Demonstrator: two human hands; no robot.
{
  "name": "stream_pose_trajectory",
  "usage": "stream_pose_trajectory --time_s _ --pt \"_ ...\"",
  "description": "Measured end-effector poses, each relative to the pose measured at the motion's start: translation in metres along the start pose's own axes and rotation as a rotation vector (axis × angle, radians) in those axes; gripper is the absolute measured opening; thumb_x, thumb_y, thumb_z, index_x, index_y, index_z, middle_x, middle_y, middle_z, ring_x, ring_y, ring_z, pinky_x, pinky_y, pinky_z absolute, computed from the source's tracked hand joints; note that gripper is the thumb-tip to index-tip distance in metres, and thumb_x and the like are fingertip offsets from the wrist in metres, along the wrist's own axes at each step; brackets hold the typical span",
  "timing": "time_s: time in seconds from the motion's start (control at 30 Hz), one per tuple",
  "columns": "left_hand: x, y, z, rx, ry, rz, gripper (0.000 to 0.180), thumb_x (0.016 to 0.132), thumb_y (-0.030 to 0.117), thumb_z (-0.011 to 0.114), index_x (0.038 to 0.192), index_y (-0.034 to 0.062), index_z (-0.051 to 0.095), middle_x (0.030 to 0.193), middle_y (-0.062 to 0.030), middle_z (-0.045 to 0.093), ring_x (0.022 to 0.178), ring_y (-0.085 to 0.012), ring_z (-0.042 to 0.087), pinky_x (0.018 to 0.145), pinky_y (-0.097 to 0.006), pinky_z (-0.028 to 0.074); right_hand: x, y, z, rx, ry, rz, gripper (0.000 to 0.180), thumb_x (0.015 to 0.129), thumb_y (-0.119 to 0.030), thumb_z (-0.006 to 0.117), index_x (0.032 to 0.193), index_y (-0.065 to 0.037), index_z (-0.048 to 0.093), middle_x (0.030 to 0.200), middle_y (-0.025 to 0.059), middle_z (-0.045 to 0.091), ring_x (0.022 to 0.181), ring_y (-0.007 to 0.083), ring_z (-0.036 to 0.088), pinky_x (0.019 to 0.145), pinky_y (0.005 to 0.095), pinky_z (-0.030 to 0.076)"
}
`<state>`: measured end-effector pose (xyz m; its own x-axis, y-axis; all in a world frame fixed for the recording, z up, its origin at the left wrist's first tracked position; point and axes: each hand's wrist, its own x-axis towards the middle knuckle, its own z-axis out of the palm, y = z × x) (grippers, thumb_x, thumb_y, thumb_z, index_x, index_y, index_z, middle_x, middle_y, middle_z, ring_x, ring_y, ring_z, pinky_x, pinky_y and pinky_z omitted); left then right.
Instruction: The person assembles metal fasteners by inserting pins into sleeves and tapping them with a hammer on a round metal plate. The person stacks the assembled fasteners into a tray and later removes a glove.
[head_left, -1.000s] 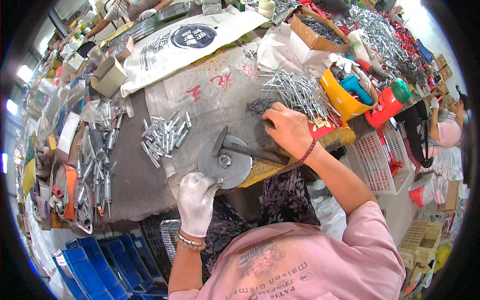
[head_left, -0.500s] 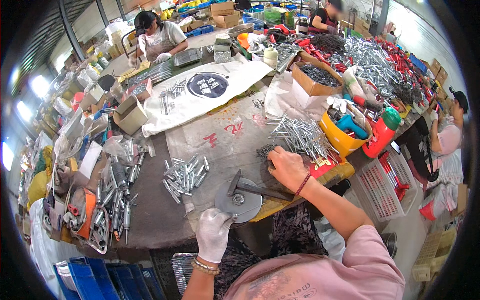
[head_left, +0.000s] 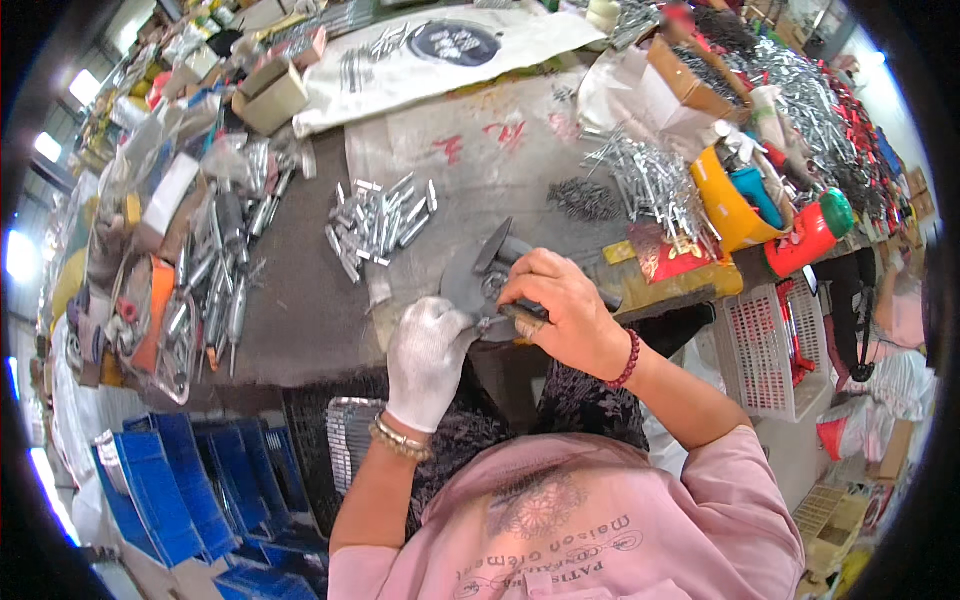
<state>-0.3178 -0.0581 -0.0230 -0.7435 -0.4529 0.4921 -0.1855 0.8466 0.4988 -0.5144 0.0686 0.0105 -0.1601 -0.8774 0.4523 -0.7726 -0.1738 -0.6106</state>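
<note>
My left hand (head_left: 428, 352), in a white knit glove, pinches a thin metal rod (head_left: 486, 323) at the near edge of the workbench. Bare and closed, my right hand (head_left: 565, 310) meets it there, fingertips beside the rod; what they hold is too small to make out. Beneath and beyond the hands lies a round grey metal plate (head_left: 461, 278). A hammer (head_left: 492, 245) rests on it, its handle partly hidden behind my right hand. Farther off are a heap of small dark metal pieces (head_left: 585, 198) and a pile of silver rods (head_left: 650, 185).
Short silver tubes (head_left: 378, 228) lie left of the plate. Tools and metal parts (head_left: 225, 240) crowd the bench's left side. At right stand a yellow bucket (head_left: 728, 205), a red bottle with green cap (head_left: 812, 235) and, lower, a white plastic basket (head_left: 762, 350). Blue bins (head_left: 175, 490) stand lower left.
My right hand has come from the heap of dark pieces, leftward and nearer, to my left hand's fingertips. The view has tilted down, so the co-workers at the back are mostly out of sight.
</note>
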Motion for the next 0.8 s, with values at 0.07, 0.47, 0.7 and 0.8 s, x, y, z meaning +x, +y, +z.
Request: stream_pose_trajectory --time_s 0.07,0.47,0.7,0.8 --pt "0.002 -0.001 0.003 -0.008 -0.004 -0.021 0.011 0.083 0.008 0.08 0.092 0.008 0.074 0.093 -0.0126 0.066 0.093 -0.0372 0.065 0.083 -0.049 0.053 -0.001 0.001 0.006 0.006 -0.025 0.006 0.027 0.077 -0.004 0.081 0.102 -0.008 0.072 0.109 0.0079 0.064 0.11 0.0322 0.063 0.093 0.0456 0.048" --pt "-0.003 0.006 -0.002 -0.02 -0.017 -0.04 0.012 0.08 0.009 0.081 0.091 0.0083 0.076 0.091 -0.011 0.066 0.093 -0.0356 0.066 0.082 -0.047 0.053 -0.003 -0.009 0.015 -0.088 -0.12 -0.008 0.02 0.082 -0.007 0.076 0.102 -0.007 0.073 0.107 0.0077 0.062 0.11 0.0309 0.063 0.098 0.0442 0.047" --pt "-0.004 0.001 0.0 -0.026 -0.016 -0.025 0.013 0.079 0.008 0.081 0.09 0.0082 0.076 0.091 -0.0111 0.066 0.093 -0.0354 0.066 0.082 -0.047 0.054 0.003 -0.009 0.016 -0.145 -0.144 -0.07 0.03 0.077 -0.003 0.079 0.105 -0.008 0.07 0.113 0.009 0.062 0.111 0.0319 0.062 0.096 0.0445 0.047" --pt "-0.004 0.0 0.002 -0.027 -0.014 -0.017 0.014 0.078 0.008 0.082 0.091 0.0084 0.075 0.092 -0.0108 0.065 0.093 -0.0351 0.066 0.081 -0.047 0.054 0.003 -0.007 0.016 -0.136 -0.147 -0.066 0.029 0.077 -0.003 0.078 0.105 -0.007 0.069 0.113 0.0093 0.062 0.111 0.0326 0.062 0.097 0.0448 0.047"
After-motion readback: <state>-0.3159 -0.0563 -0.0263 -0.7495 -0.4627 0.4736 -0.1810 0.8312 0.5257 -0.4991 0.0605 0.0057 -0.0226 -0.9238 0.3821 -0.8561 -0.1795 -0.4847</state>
